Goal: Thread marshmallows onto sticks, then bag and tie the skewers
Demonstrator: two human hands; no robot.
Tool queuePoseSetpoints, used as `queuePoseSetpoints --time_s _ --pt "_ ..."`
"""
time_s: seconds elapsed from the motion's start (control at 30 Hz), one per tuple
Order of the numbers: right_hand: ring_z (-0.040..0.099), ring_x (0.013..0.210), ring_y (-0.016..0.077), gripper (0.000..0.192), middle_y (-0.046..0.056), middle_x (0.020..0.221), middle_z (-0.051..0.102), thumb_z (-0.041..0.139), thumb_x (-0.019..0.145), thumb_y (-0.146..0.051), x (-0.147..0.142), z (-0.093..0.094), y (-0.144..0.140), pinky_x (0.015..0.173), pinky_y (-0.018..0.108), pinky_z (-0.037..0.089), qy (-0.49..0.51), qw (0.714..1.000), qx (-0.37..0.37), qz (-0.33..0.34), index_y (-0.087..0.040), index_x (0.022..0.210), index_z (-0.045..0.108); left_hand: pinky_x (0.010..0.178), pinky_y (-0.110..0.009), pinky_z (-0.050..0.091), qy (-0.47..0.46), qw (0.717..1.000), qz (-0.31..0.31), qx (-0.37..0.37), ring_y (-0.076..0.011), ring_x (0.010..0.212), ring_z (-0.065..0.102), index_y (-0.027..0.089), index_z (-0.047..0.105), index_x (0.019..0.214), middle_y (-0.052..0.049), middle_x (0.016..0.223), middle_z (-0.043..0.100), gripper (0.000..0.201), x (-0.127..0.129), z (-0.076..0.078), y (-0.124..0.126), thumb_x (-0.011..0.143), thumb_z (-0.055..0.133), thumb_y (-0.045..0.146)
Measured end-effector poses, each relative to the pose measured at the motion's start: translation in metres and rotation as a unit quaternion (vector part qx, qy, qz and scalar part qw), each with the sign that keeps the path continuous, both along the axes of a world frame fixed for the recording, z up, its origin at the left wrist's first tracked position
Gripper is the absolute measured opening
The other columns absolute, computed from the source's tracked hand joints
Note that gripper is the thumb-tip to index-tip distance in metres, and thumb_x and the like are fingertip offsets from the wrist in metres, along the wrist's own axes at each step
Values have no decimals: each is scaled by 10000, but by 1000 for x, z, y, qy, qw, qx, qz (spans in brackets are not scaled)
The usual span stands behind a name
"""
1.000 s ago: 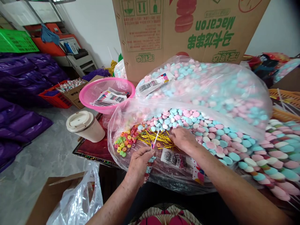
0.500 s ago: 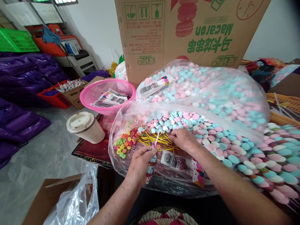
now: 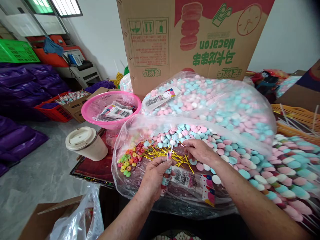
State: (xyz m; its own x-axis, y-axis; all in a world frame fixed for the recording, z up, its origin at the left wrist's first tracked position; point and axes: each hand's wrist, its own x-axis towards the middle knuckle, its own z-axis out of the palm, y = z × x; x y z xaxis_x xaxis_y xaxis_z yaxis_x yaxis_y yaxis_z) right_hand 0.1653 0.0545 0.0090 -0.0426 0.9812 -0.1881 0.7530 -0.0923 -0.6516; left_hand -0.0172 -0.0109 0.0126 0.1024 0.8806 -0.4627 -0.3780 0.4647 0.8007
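My left hand (image 3: pixel 154 175) is closed around a bagged candy skewer (image 3: pixel 165 181), whose gathered wrapper and white stick (image 3: pixel 171 149) point up and away from me. My right hand (image 3: pixel 200 151) is pinched at the far side of the gold twist ties (image 3: pixel 160 153), and a strip of gold shows at its fingertips. Below the ties lies a flat printed bag (image 3: pixel 183 176) with a colourful dotted end. Small ring candies (image 3: pixel 128 161) are heaped left of the ties. Pink, blue and white candies (image 3: pixel 197 131) spill from a large clear bag (image 3: pixel 225 100) behind.
On the left stand a lidded cup (image 3: pixel 87 143) and a pink basket (image 3: pixel 86 115) of printed wrappers. A tall cardboard box (image 3: pixel 155 40) rises at the back. Finished-looking candy skewers (image 3: pixel 292 176) lie at the right, below an orange basket (image 3: pixel 295 111). An open carton (image 3: pixel 37 213) sits at lower left.
My right hand has drawn back from the twist tie pile with a gold strip at its fingertips. My left hand still holds the skewer. The camera view has tilted up slightly.
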Motion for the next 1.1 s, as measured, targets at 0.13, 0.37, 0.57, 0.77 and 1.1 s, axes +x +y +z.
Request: queuePoseSetpoints --time_s 0.13,0.37,0.57,0.77,1.1 --pt "567 540 113 202 -8 623 618 462 817 -167 3 14 -23 492 208 399 -2 997 66 -25 -200 786 659 414 -178 346 1 1000 6 -4 -87 464 552 124 642 653 -32 711 650 256 3 -1 1 552 738 339" --pt "632 957 172 386 71 1079 675 393 850 -166 -26 16 -77 824 322 496 150 963 196 113 -224 1161 613 513 -201 387 11 998 -42 44 -90 525 488 141 657 628 5 588 572 122 22 -9 -5 629 660 263" --pt "654 824 198 555 91 987 694 367 827 -128 -27 -2 -90 727 331 517 60 978 180 86 -207 1376 400 632 -207 418 117 967 -160 158 -115 657 500 167 661 639 -9 665 579 253 19 -16 -19 755 612 387" --pt "563 586 148 339 8 665 610 430 864 -272 -26 0 -109 586 257 476 136 967 208 -63 -170 1169 535 467 -178 390 34 994 -78 70 -54 446 413 151 636 618 23 536 536 321 25 -12 -23 660 711 460" --pt "544 592 104 278 -20 629 603 473 893 -335 0 32 -123 554 202 410 281 948 53 140 -189 667 544 423 -191 445 -209 944 -243 -80 -94 422 548 130 585 829 -6 552 615 411 23 5 -35 536 829 284"
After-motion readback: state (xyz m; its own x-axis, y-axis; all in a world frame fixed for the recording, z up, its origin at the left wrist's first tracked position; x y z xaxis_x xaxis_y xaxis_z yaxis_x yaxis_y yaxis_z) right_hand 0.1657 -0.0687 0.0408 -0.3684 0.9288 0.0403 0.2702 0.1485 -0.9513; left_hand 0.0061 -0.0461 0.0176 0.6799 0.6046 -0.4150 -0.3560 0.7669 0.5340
